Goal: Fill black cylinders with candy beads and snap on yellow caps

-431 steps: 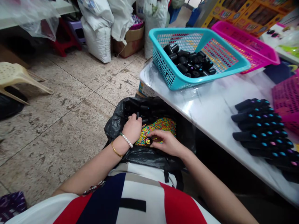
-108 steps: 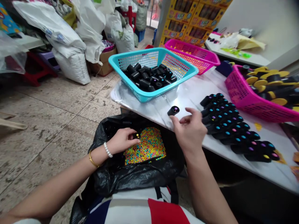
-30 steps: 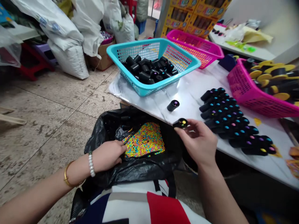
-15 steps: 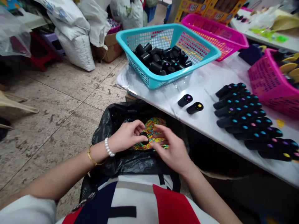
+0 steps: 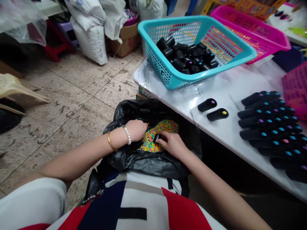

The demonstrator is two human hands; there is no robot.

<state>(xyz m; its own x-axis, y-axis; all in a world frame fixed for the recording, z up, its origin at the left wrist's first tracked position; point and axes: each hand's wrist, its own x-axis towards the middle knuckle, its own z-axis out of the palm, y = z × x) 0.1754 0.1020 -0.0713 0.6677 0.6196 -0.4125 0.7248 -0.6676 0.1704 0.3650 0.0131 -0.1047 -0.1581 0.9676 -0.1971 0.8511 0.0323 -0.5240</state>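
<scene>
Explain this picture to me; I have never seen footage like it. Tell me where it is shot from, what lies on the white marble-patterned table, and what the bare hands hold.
There is no machine here: a camera worn on a person's head looks down at their own two hands. The right hand grips a short black cylinder above a heap of tiny multicoloured beads in a black plastic bag. The left hand rests at the edge of the beads; whether it holds anything is unclear. On the white marble-patterned table sit a teal mesh basket of black cylinders, two loose dot-tipped black cylinders, and rows of dot-tipped black cylinders.
</scene>
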